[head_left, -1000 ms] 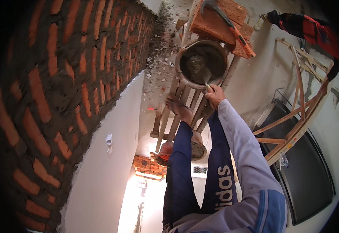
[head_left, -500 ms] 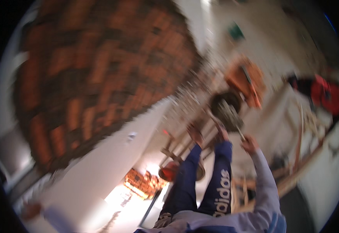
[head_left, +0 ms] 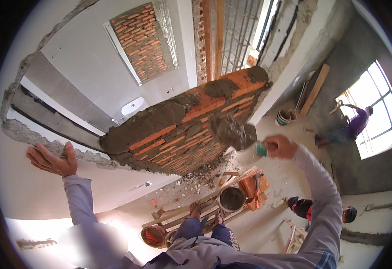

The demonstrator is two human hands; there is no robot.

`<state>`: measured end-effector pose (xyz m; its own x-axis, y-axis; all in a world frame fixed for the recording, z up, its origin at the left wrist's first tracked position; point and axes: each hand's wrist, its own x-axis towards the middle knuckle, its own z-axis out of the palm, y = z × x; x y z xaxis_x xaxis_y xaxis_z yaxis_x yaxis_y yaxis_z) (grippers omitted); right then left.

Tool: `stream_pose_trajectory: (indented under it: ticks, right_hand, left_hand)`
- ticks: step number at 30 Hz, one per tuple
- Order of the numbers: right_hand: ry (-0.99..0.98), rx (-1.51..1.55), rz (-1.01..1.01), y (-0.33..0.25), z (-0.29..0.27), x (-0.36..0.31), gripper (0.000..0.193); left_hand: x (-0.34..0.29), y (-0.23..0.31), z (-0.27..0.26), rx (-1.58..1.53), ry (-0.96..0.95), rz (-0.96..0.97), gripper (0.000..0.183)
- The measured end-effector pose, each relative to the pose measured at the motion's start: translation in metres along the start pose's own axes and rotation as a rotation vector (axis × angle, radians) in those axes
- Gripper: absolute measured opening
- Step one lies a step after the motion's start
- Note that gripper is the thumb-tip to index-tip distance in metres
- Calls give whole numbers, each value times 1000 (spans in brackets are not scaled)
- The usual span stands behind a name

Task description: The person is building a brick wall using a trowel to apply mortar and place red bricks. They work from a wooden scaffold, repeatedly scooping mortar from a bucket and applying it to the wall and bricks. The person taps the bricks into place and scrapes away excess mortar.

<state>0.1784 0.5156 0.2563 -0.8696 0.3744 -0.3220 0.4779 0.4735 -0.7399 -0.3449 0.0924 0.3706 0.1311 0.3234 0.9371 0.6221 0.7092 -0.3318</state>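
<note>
Grey, mortar-smeared trowel [head_left: 243, 134] held in right grip [head_left: 281, 147], lifted from round bucket [head_left: 220, 203] since earlier, now near rough brick wall [head_left: 191, 145]; left grip [head_left: 56, 161] spread wide, empty, at chipped white plaster [head_left: 93, 160].

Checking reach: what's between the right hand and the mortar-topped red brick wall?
In the head view, a grey mortar-laden trowel gripped by the right hand.

Frame centre: mortar-topped brick wall [head_left: 178, 145] stood in the way beyond the trowel [head_left: 237, 132]. Lower centre: open air lay between right hand [head_left: 281, 147] and mortar bucket [head_left: 232, 198].
</note>
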Motion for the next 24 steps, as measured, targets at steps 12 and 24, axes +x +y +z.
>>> stream_pose_trajectory:
  ticks: [12, 24]
  right_hand:
    - [651, -1007, -300, -76, -45, 131, 30]
    - [420, -1347, -45, -205, 27, 137, 41]
  left_hand:
    - [2, -5, 3, -44, 0, 6, 87]
    - [-7, -6, 8, -73, 39, -61, 83]
